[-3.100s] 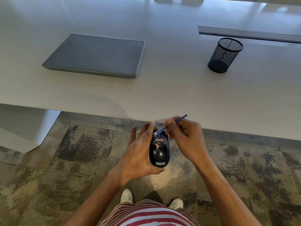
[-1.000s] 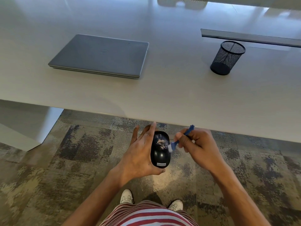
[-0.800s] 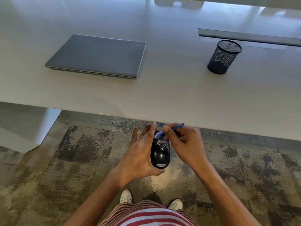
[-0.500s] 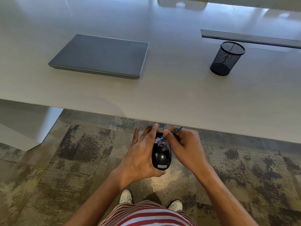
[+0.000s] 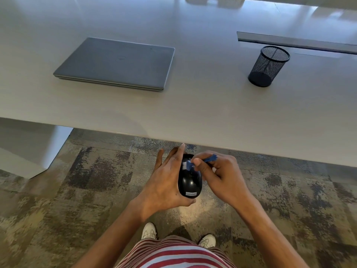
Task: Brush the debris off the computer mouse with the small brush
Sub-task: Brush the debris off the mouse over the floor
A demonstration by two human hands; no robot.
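Two hands meet over the carpet (image 5: 92, 190), just in front of the near edge of the table (image 5: 212, 105). The left hand (image 5: 164, 184) grips the black computer mouse (image 5: 190, 182) from its left side and from below, so the left flank and underside of the mouse are hidden. The right hand (image 5: 222, 175) pinches the small brush (image 5: 195, 163) between thumb and fingers; most of the blue handle is covered by the fingers, and only its end shows past the knuckles. The pale bristles lie on the front part of the mouse, but they are blurred and it is hard to say how firmly they press. The front tip of the mouse is covered by the brush and the fingers. The visible glossy back of the mouse, with a small label near its rear, looks clean; tiny specks close to the bristles I cannot make out. On the table, well apart from the hands, lie a closed laptop (image 5: 117, 63) and a mesh pen cup (image 5: 268, 65). At the bottom edge a striped shirt (image 5: 173, 254) is cut off, and two white shoes (image 5: 148, 231) are partly hidden behind it.
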